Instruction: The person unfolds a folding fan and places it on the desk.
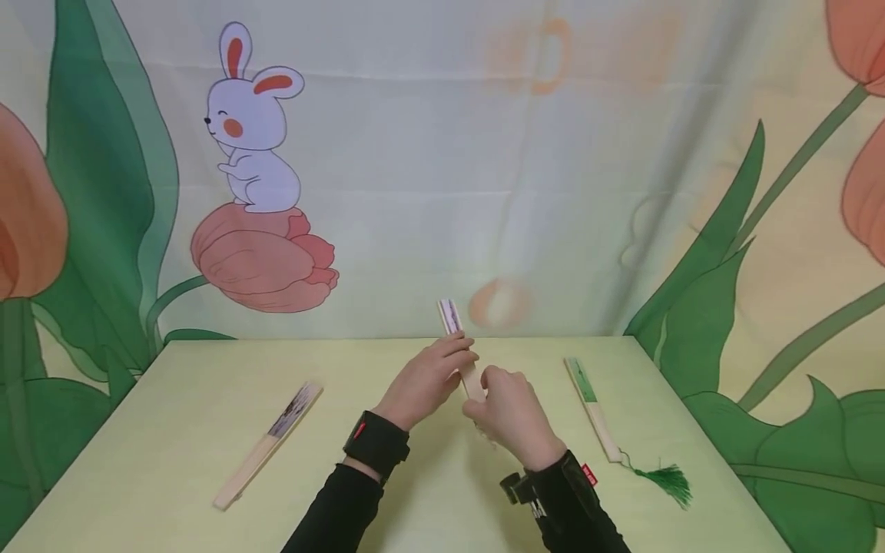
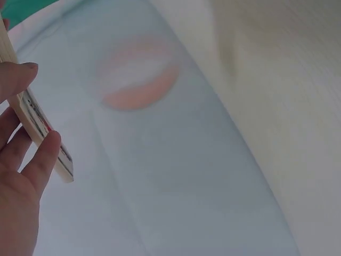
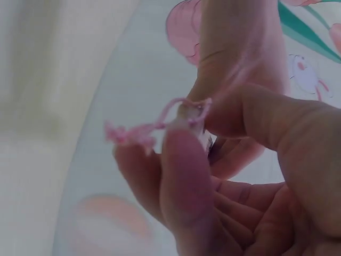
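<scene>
Both hands hold a folded fan (image 1: 451, 316) above the middle of the table, its printed purple and white end pointing up and away. My left hand (image 1: 429, 376) grips the fan partway along, thumb and fingers on either side of its pale ribs (image 2: 33, 128) in the left wrist view. At the near end, the right hand (image 1: 515, 415) pinches the fan between curled fingers. A pink cord with a tassel (image 3: 133, 133) hangs from that end, close by the right fingertips in the right wrist view. The hands partly cover the fan.
On the pale yellow table (image 1: 173, 399), another folded fan (image 1: 266, 444) with a dark print lies at the left. To the right lies a green folded fan (image 1: 593, 411) with a green tassel (image 1: 667, 481). Behind the table hangs a printed curtain (image 1: 415, 153).
</scene>
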`<state>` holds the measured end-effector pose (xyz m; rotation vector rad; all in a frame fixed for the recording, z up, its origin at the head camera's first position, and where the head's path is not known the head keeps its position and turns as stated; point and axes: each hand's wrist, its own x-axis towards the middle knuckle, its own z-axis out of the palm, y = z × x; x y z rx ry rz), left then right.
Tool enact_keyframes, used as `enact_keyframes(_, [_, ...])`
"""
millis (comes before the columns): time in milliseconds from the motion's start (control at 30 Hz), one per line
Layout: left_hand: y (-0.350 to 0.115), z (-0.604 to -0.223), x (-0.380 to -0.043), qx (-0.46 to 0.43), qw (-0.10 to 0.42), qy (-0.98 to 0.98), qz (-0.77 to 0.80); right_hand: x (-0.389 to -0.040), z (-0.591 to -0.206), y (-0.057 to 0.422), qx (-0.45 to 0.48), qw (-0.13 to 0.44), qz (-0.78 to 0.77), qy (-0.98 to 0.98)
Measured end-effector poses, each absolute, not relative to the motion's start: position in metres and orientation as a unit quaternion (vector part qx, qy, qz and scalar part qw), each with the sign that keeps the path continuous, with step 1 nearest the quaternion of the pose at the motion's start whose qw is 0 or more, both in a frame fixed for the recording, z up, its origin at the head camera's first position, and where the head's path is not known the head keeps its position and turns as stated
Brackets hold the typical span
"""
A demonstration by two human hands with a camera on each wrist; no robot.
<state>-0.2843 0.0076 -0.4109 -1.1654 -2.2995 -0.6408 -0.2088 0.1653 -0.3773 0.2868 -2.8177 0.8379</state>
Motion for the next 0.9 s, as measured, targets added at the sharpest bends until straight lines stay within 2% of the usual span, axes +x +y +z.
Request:
enact_keyframes(133, [-0.01, -0.408, -0.275, -0.381, 0.256, -0.844, -0.277, -0.207, -0.372, 0.15, 0.113, 0.116, 0.291, -0.943])
enact_keyframes(267, [-0.021, -0.408, -0.264, -0.293, 0.276, -0.844, -0.355, -0.206, -0.371, 0.135, 0.119, 0.124, 0.318, -0.932])
enact_keyframes(333, [-0.024, -0.407, -0.26, -0.246, 0.27, -0.832, -0.418, -0.206, -0.371, 0.128, 0.117, 0.126, 0.333, -0.927])
enact_keyframes(467, [-0.028, -0.403, -0.256, -0.189, 0.18, -0.783, -0.565, -0.209, -0.372, 0.119, 0.099, 0.125, 0.36, -0.919])
enact_keyframes(600, [-0.029, -0.4, -0.255, -0.161, 0.086, -0.765, -0.618, -0.214, -0.371, 0.111, 0.084, 0.131, 0.367, -0.917])
enact_keyframes(767, [-0.033, -0.396, -0.251, -0.144, 0.07, -0.781, -0.604, -0.219, -0.371, 0.103, 0.093, 0.134, 0.369, -0.915])
enact_keyframes(900, [-0.039, -0.397, -0.247, -0.133, 0.065, -0.771, -0.619, -0.22, -0.374, 0.103, 0.122, 0.092, 0.41, -0.899])
